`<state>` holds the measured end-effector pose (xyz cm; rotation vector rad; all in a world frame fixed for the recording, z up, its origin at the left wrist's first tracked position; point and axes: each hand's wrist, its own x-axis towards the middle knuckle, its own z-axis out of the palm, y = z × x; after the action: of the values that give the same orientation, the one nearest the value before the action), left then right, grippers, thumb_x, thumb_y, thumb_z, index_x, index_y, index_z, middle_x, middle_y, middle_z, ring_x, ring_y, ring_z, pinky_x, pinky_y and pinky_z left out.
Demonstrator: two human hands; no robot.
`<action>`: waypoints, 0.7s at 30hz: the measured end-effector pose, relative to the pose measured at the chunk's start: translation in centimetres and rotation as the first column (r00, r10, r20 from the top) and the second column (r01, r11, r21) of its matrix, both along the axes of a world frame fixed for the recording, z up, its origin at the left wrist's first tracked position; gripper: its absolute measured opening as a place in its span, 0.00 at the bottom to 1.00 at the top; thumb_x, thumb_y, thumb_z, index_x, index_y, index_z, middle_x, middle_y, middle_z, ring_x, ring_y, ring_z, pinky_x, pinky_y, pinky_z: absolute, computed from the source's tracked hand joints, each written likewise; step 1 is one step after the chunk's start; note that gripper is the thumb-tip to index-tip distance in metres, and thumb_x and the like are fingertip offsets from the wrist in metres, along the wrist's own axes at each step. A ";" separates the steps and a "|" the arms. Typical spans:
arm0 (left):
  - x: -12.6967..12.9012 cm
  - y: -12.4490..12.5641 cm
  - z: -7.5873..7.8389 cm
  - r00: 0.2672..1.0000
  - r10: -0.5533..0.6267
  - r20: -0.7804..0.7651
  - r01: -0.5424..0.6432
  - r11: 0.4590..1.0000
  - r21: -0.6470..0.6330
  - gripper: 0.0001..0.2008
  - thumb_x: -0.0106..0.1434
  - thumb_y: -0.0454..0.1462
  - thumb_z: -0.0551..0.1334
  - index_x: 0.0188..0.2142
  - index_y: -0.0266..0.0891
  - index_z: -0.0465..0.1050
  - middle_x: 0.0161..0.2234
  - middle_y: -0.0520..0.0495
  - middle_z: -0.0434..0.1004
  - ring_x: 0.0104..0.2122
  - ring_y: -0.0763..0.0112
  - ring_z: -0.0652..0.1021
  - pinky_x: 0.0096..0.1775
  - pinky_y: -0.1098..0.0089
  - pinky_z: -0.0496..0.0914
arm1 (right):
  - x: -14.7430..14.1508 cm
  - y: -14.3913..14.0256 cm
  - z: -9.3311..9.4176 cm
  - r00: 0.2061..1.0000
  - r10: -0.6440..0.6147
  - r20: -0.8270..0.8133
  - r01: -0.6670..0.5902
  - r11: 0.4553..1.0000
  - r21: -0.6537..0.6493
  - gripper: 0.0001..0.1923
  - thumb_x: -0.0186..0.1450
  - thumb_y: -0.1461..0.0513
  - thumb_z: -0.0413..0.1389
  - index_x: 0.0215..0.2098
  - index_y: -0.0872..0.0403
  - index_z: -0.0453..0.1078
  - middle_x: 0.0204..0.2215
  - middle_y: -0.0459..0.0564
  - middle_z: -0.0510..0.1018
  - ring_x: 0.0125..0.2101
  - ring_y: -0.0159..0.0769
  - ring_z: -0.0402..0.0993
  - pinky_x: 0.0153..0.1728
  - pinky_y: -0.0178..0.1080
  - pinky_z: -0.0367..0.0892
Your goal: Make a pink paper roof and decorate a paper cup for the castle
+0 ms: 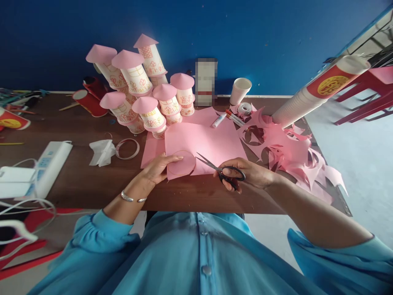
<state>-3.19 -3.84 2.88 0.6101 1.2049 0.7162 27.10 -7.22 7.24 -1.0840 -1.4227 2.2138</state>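
Note:
My left hand (pixel 159 167) grips the near left corner of a pink paper sheet (pixel 205 143), where a circle (pixel 181 163) is drawn. My right hand (pixel 245 174) holds black-handled scissors (pixel 225 171) with the blades apart, their tips pointing left at the circle's right edge. Both hands hover over the front edge of the brown table (pixel 76 176). A silver bracelet sits on my left wrist.
Paper-cup towers with pink cone roofs (pixel 147 88) stand at the back. Pink offcuts (pixel 291 151) pile up on the right beside a long stack of cups (pixel 319 88). A tape ring (pixel 127 148), crumpled tissue (pixel 101 152), power strip (pixel 49 166), markers (pixel 227 118) and a white cup (pixel 240 91) also lie on the table.

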 end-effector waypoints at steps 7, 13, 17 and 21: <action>0.3 0.0 0.8 0.999 -0.022 0.025 0.023 1.000 -0.010 0.19 0.44 0.41 0.81 0.34 0.34 0.84 0.33 0.42 0.87 0.33 0.63 0.83 0.37 0.68 0.76 | -0.7 1.1 -1.7 0.996 0.057 -0.067 -0.056 0.998 0.009 0.30 0.67 0.39 0.61 0.35 0.59 0.74 0.24 0.47 0.77 0.22 0.29 0.71 0.19 0.31 0.66; 0.5 0.0 0.9 0.997 -0.065 0.036 0.066 0.998 -0.019 0.18 0.42 0.40 0.81 0.29 0.32 0.82 0.30 0.40 0.85 0.30 0.64 0.82 0.35 0.69 0.76 | -1.8 1.8 -1.6 0.995 0.090 -0.045 -0.085 0.991 0.100 0.30 0.68 0.39 0.59 0.31 0.57 0.72 0.26 0.47 0.78 0.22 0.28 0.70 0.22 0.32 0.67; 0.5 0.0 0.7 0.990 -0.116 0.075 0.116 0.993 0.003 0.20 0.45 0.41 0.80 0.35 0.32 0.84 0.35 0.38 0.87 0.35 0.60 0.84 0.39 0.67 0.77 | -2.3 2.3 -1.9 0.995 0.103 -0.003 -0.101 0.982 0.163 0.29 0.68 0.38 0.59 0.35 0.57 0.72 0.28 0.47 0.80 0.22 0.27 0.69 0.24 0.32 0.67; 0.2 0.0 0.3 0.983 -0.162 0.083 0.159 0.986 0.042 0.20 0.48 0.43 0.80 0.37 0.34 0.84 0.37 0.38 0.87 0.36 0.58 0.84 0.40 0.65 0.77 | -2.7 2.8 -2.2 0.989 0.138 0.055 -0.147 0.966 0.213 0.31 0.66 0.36 0.58 0.36 0.56 0.71 0.28 0.47 0.80 0.23 0.27 0.69 0.24 0.32 0.67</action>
<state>-2.97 -3.82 3.21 0.6906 1.0521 0.6222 24.41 -4.37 5.06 -0.9838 -1.7624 2.0783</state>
